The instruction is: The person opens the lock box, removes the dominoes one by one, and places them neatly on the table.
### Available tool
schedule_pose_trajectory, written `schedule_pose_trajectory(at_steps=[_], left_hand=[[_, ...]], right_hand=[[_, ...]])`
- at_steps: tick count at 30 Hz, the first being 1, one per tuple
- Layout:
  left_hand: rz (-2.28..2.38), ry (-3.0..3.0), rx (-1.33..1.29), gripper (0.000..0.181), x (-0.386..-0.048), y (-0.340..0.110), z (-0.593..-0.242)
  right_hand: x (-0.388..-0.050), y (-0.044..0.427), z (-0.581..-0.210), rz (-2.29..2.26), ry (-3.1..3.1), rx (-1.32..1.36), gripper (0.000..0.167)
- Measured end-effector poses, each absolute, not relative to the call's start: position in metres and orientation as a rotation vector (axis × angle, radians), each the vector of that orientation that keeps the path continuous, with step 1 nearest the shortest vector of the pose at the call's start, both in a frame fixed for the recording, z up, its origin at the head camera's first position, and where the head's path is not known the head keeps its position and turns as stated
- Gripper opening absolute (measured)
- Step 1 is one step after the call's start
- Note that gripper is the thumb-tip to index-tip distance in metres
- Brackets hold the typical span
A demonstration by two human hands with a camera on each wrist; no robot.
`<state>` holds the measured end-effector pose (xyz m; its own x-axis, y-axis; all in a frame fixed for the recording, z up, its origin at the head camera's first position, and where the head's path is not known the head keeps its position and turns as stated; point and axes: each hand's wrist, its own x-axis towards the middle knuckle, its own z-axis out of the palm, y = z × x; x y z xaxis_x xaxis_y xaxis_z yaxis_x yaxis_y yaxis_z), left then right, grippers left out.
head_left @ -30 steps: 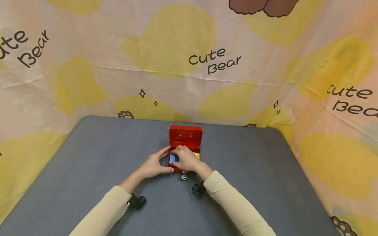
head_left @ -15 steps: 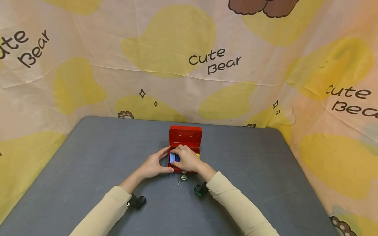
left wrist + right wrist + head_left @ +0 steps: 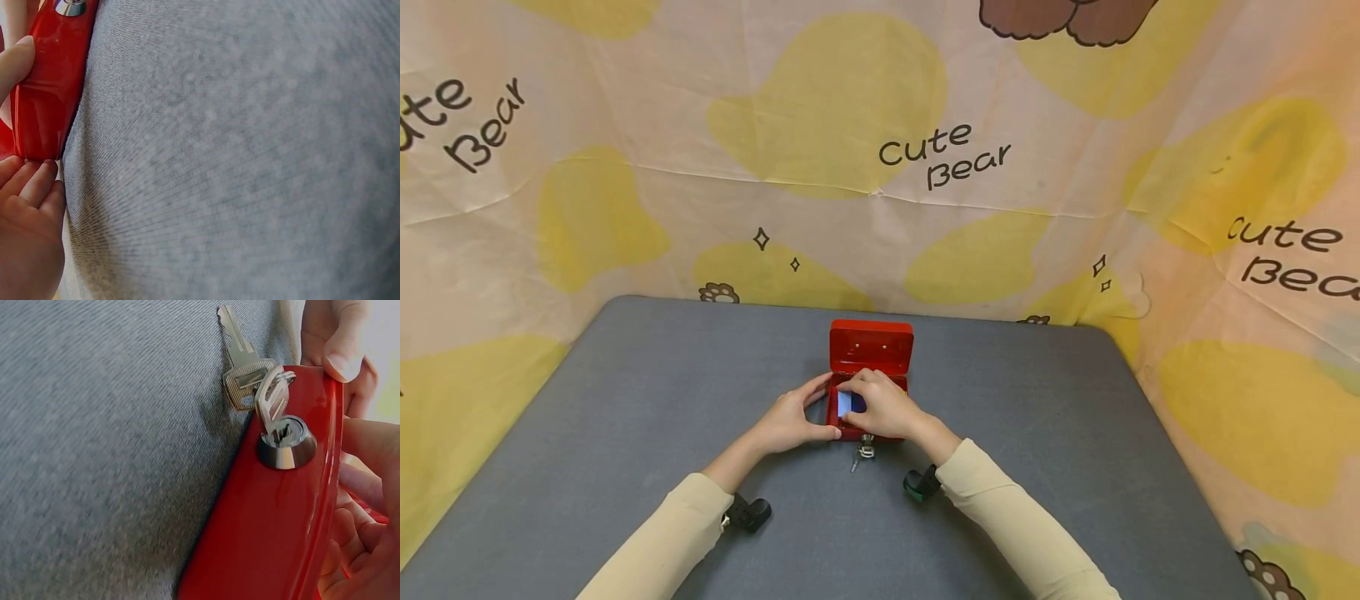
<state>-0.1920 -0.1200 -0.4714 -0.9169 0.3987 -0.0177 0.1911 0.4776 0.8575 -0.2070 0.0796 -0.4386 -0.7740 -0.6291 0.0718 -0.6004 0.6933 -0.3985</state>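
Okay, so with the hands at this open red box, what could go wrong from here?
Three possible risks. The raised lid could tip down onto the right hand, which reaches into the red box. The blue item that hand spans might slip or catch on the box. The keys at the front lock could snag the right sleeve.

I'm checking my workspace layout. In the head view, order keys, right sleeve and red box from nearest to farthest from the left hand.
1. Red box: touching the left hand.
2. Keys: at the box's front.
3. Right sleeve: farther, to the right.
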Motion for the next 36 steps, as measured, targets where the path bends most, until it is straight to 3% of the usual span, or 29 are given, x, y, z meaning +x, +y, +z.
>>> schedule_pose_trajectory(at_steps=[36], left_hand=[[1.415,2.538,0.528,0.092,-0.194,-0.121,-0.474]], right_hand=[[-0.211,0.148,-0.414,-0.638,2.939,-1.052,0.044]])
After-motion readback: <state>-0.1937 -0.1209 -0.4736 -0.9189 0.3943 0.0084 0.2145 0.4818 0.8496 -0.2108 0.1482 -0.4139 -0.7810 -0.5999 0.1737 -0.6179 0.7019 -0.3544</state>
